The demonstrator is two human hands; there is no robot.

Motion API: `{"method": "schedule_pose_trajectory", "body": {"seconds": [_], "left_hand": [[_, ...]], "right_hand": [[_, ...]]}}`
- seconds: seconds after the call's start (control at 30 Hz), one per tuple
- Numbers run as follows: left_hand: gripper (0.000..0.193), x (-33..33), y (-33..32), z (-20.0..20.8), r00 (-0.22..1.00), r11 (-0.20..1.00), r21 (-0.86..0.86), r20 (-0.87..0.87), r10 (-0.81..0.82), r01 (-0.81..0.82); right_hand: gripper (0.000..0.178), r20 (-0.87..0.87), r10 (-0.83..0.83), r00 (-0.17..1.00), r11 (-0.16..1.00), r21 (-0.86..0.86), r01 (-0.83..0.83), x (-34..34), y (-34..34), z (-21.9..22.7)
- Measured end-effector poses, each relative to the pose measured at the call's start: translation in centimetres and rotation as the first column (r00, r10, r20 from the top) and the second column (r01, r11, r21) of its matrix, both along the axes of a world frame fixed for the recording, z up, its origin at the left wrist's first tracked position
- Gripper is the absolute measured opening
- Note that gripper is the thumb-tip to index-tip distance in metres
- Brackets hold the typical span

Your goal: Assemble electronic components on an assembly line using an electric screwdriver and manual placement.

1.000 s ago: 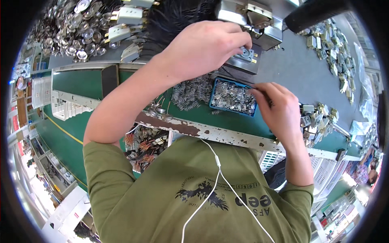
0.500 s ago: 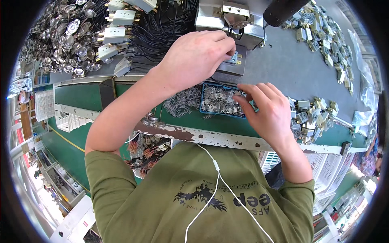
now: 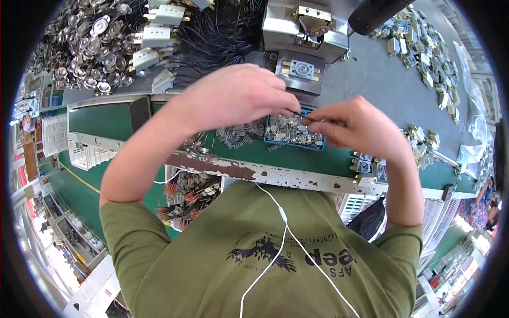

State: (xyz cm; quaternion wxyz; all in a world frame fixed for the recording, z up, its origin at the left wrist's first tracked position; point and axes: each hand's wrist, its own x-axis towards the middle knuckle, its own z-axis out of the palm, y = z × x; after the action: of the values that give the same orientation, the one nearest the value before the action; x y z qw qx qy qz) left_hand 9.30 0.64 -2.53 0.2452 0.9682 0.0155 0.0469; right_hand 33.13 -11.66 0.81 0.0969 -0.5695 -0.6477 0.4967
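Observation:
My left hand [image 3: 244,98] is closed, its fingertips pinching a thin dark piece [image 3: 303,116] that looks like a wire. The fingers of my right hand [image 3: 366,126] are closed on the other end of that piece; its exact kind is too small to make out. Both hands meet above a blue tray [image 3: 294,144] with many small metal clips. Just beyond them, a grey-blue plug housing [image 3: 302,69] with brass prongs sits on a metal block [image 3: 315,86], touched by neither hand.
A metal press fixture [image 3: 278,33] stands behind the block, beside a black cylinder [image 3: 374,15]. Springs [image 3: 236,137] lie left of the tray. Black cords [image 3: 220,37], white plugs [image 3: 155,36] and round metal parts [image 3: 95,47] crowd the left. Plug housings [image 3: 424,55] are heaped at right.
My left hand has drawn back from the block toward the tray, uncovering the plug housing. My right hand has turned inward, and both hands' fingertips now come together at the thin dark piece.

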Motion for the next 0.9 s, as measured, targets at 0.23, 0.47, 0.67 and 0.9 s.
{"method": "schedule_pose_trajectory", "body": {"seconds": [0.23, 0.47, 0.67, 0.9], "left_hand": [[0.016, -0.3, -0.1, -0.2, 0.958, 0.959, 0.057, 0.083, 0.274, -0.279], [0.015, 0.9, -0.6, -0.4, 0.953, 0.978, 0.058, 0.245, 0.178, -0.198], [0.016, 0.0, 0.2, 1.4, 0.956, 0.965, -0.091, 0.147, 0.255, -0.244], [0.02, -0.1, 0.9, 2.2, 0.956, 0.96, -0.088, 0.107, 0.275, -0.266]], "right_hand": [[0.036, -0.504, -0.363, 0.784, 0.826, 0.216, 0.521, 0.3, -2.2, -4.7], [0.038, -0.214, -0.32, 0.923, 0.883, 0.286, 0.372, 1.1, -2.4, -4.1], [0.041, -0.528, -0.358, 0.77, 0.899, 0.026, 0.436, 0.1, -1.4, -4.5], [0.05, -0.749, -0.428, 0.506, 0.896, -0.28, 0.344, 0.0, -0.6, -5.4]]}}
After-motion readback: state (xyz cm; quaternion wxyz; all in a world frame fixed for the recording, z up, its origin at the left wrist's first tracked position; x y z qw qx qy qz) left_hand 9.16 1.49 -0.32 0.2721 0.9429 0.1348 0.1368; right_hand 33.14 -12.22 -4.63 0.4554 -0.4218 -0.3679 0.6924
